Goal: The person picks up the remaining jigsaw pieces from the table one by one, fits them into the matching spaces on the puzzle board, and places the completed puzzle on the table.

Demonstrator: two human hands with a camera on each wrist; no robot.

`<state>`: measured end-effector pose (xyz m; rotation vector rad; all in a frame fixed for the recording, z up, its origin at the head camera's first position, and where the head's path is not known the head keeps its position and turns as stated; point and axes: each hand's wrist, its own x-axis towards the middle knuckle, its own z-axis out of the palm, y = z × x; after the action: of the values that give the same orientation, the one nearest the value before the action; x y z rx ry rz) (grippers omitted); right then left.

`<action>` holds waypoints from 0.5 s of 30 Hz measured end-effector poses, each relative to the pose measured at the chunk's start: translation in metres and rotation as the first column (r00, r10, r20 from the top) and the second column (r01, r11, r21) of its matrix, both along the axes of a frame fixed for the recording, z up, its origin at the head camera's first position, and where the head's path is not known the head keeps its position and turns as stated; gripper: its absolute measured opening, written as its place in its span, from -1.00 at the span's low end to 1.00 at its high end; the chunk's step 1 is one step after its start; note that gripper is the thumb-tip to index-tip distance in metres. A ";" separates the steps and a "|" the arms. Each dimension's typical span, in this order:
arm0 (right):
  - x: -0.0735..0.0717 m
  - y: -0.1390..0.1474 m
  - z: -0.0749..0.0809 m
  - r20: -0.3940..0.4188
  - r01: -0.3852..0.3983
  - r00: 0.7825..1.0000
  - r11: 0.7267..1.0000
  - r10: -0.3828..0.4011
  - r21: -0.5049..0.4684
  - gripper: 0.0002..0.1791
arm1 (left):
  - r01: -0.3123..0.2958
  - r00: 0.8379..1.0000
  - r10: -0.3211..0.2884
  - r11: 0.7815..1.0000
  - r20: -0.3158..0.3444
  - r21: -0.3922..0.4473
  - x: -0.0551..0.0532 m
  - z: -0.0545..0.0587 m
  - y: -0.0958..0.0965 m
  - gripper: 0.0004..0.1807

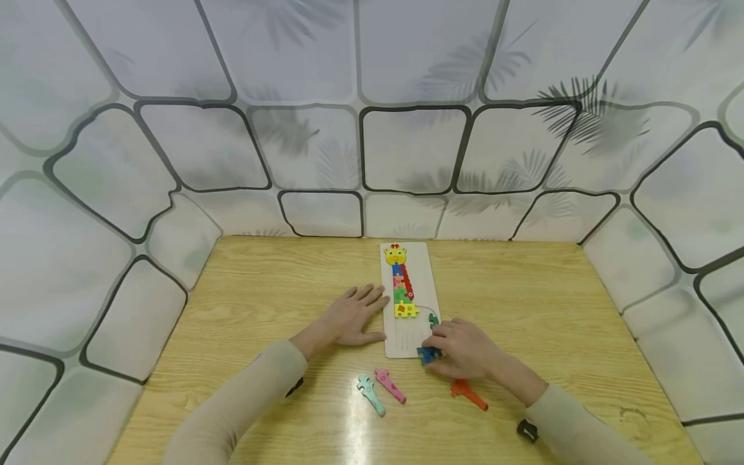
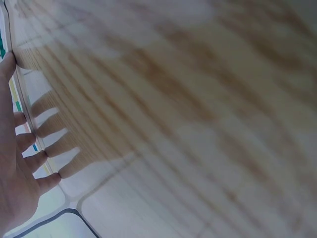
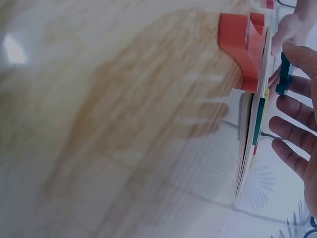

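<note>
A pale puzzle board (image 1: 409,258) lies on the table with a partly assembled giraffe: yellow head (image 1: 395,255), blue, pink and green neck pieces beside a red strip (image 1: 408,284), and a yellow body piece (image 1: 405,310). My left hand (image 1: 354,316) rests with fingers spread, its fingertips and thumb at the board's left edge. Over the board's lower right corner, my right hand (image 1: 465,349) pinches a blue puzzle piece (image 1: 429,354) between thumb and forefinger; the right wrist view shows this piece (image 3: 284,74) edge-on. Just beyond those fingers sits a small green piece (image 1: 433,320).
Nearer me lie a mint leg-shaped piece (image 1: 371,395) and a pink one (image 1: 390,386). An orange piece (image 1: 469,394) lies beside my right wrist. A patterned fabric wall (image 1: 325,213) stands along the table's back edge and both sides.
</note>
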<state>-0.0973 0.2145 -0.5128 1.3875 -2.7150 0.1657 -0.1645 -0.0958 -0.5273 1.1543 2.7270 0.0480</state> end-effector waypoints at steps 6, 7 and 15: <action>-0.004 0.001 -0.001 -0.041 0.011 0.999 1.000 -0.011 -0.008 -0.58 | -0.004 1.000 0.003 1.000 -0.008 -0.009 -0.001 -0.002 0.001 -0.03; -0.005 0.001 0.000 -0.043 0.014 0.999 1.000 -0.014 -0.008 -0.58 | -0.004 1.000 0.004 1.000 -0.011 -0.010 -0.001 -0.002 0.001 -0.03; -0.009 -0.001 0.001 0.003 0.076 0.997 0.997 -0.076 0.009 -0.58 | -0.001 1.000 0.001 1.000 -0.021 -0.013 0.000 -0.002 0.001 -0.03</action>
<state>-0.1059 0.2137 -0.5117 1.2843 -2.7691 0.1505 -0.1649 -0.0952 -0.5291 1.1564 2.7416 0.0189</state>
